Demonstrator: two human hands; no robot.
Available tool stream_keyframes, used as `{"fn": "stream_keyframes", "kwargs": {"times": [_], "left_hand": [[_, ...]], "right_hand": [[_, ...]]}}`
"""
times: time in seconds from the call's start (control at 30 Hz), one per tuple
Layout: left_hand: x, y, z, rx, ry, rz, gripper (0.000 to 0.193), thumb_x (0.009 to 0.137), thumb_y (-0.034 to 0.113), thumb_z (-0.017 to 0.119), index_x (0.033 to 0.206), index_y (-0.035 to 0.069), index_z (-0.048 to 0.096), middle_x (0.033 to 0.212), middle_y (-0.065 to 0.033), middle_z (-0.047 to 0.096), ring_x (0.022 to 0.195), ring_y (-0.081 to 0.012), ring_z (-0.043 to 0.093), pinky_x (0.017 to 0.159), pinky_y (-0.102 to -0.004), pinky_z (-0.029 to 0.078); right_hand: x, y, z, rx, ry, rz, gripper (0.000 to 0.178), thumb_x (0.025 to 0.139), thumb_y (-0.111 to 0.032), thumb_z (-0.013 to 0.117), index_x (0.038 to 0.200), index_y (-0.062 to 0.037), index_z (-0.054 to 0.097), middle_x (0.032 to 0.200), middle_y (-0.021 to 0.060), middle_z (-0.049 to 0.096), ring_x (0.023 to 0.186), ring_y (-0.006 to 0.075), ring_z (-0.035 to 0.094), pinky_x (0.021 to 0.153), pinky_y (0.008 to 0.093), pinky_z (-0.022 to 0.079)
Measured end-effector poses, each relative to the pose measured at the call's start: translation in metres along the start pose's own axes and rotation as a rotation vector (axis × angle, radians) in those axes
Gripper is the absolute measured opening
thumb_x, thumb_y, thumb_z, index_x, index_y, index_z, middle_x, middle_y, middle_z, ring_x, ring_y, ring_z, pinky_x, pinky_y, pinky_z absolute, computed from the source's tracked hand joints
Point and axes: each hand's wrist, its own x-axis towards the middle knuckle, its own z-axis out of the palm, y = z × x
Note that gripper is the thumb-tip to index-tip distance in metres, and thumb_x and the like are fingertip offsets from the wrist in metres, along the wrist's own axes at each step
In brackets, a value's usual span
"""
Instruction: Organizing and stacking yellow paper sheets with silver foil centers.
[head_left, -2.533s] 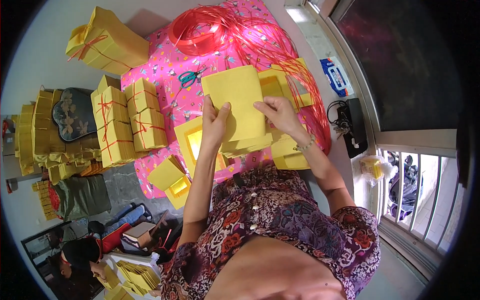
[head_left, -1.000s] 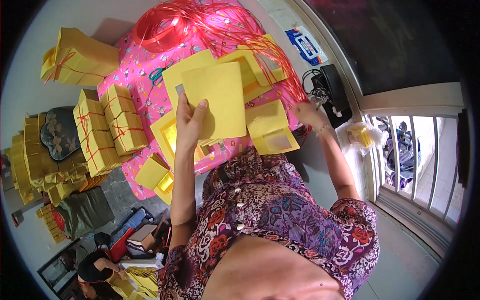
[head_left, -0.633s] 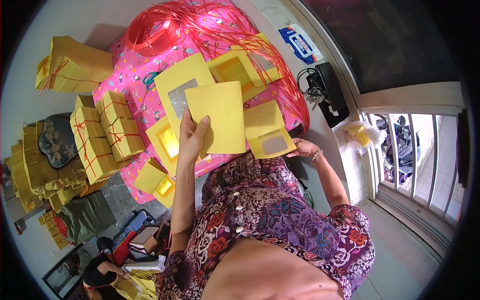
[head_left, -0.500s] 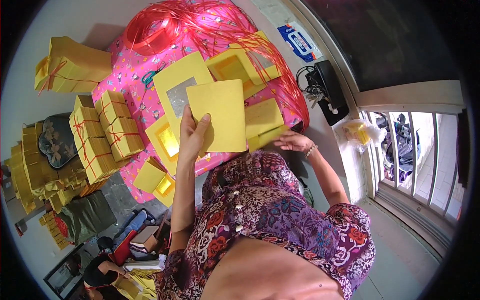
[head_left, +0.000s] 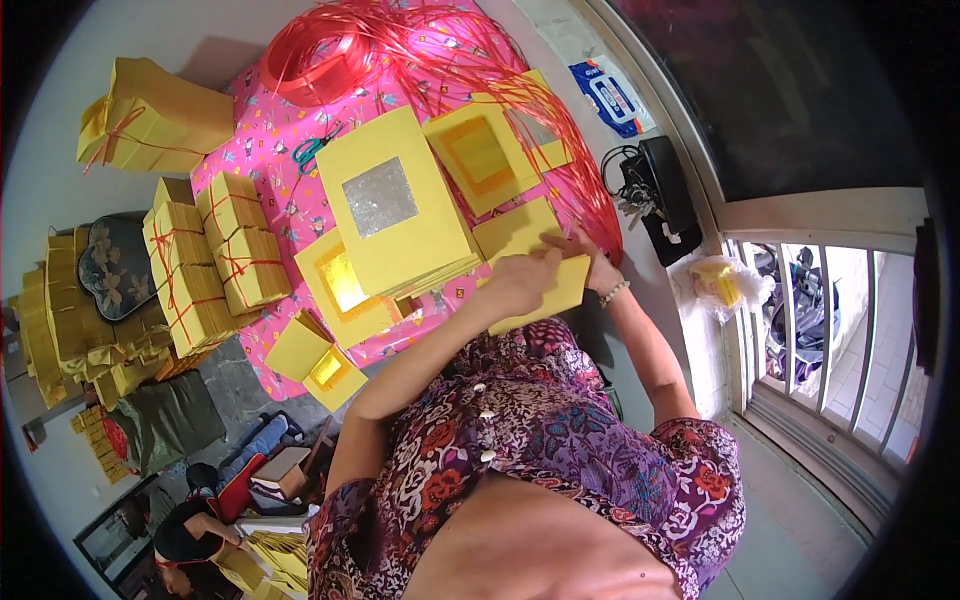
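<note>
A yellow paper sheet, seemingly folded, is in front of my chest at the table's near edge. My left hand reaches across and grips it, fingers pointing to the right hand. At its far right edge, my right hand, with a beaded bracelet at the wrist, meets the left; its fingertips pinch the paper, partly hidden. Beneath and beyond lies another yellow sheet. Left of the hands is a stack of yellow sheets, the top one bearing a silver square.
Yellow sheets with gold squares lie on the pink tablecloth. Red strings and a red basin stand at the far side, scissors nearby. Tied yellow bundles are stacked left. Another person sits lower left.
My left hand has left the sheet it held on the stack and moved right to the other paper. The right hand has moved slightly up and left, meeting it.
</note>
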Motion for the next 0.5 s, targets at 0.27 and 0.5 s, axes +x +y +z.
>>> {"fn": "stream_keyframes", "kwargs": {"times": [0.27, 0.5], "left_hand": [[0.044, -0.038, 0.026, -0.116, -0.039, -0.166, 0.058, 0.084, 0.016, 0.056, 0.136, 0.006, 0.034, 0.106, -0.0249, 0.063, 0.099, -0.0408, 0.061, 0.084, -0.0501, 0.048], [0.05, -0.043, 0.046, -0.155, 0.481, -0.209, 0.049, 0.081, 0.01, 0.059, 0.127, 0.006, 0.043, 0.109, -0.0215, 0.06, 0.1, -0.0389, 0.06, 0.09, -0.0491, 0.046]], "right_hand": [[-0.015, 0.006, 0.011, 0.079, -0.136, -0.16, 0.082, 0.089, -0.068, 0.042, 0.138, -0.001, 0.042, 0.137, 0.0142, 0.049, 0.125, 0.0255, 0.049, 0.107, 0.04, 0.036], [-0.002, 0.002, -0.008, -0.461, 0.269, -0.258, 0.032, 0.097, -0.018, 0.051, 0.126, -0.0031, 0.053, 0.118, 0.009, 0.062, 0.106, 0.0183, 0.062, 0.089, 0.0313, 0.051]]}}
